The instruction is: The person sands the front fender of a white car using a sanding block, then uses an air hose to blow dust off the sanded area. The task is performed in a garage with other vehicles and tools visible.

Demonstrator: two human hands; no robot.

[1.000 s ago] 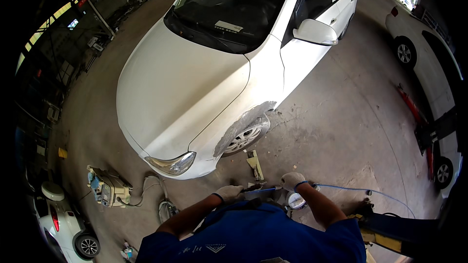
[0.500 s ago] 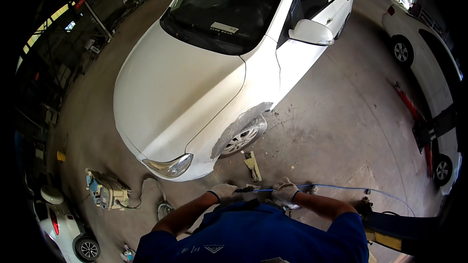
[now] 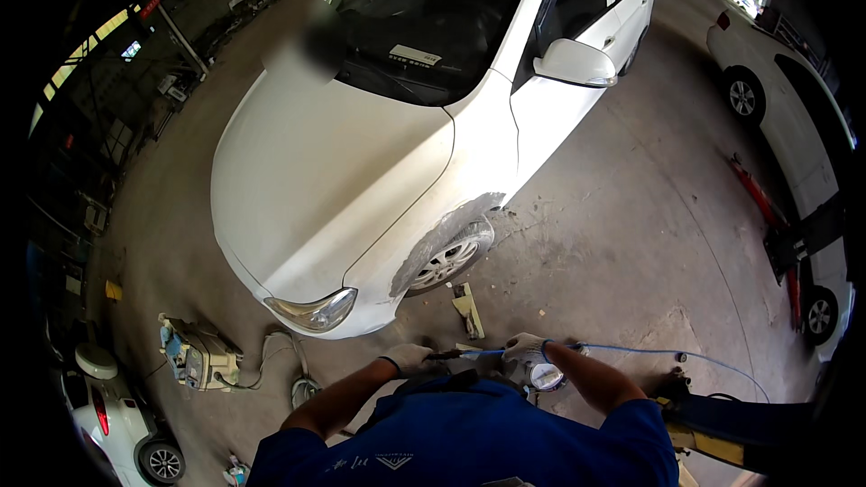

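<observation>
Both my hands wear pale work gloves. My left hand [image 3: 409, 358] is closed round a dark, slim fitting or tool [image 3: 443, 355] at the end of a blue hose [image 3: 622, 348]; its exact kind is too small to make out. A short way to the right, my right hand [image 3: 523, 347] is closed on the same hose, which runs off to the right past my forearm. Ahead of my hands stands a white car [image 3: 334, 171]. Its front wheel arch [image 3: 433, 248] carries a grey, sanded or filled patch above the wheel [image 3: 446, 261].
A flat yellowish sanding block or board [image 3: 466, 311] lies near the wheel. By my right forearm sits a round tin [image 3: 546, 376]. A boxy machine [image 3: 200, 353] with a hose stands left. A blue lift arm [image 3: 740, 419] reaches in at lower right; another white car [image 3: 803, 126] stands right.
Both hands have moved slightly to the left with the hose. The round tin beside my right forearm shows more now. A dark blurred patch has appeared at the far left of the windscreen.
</observation>
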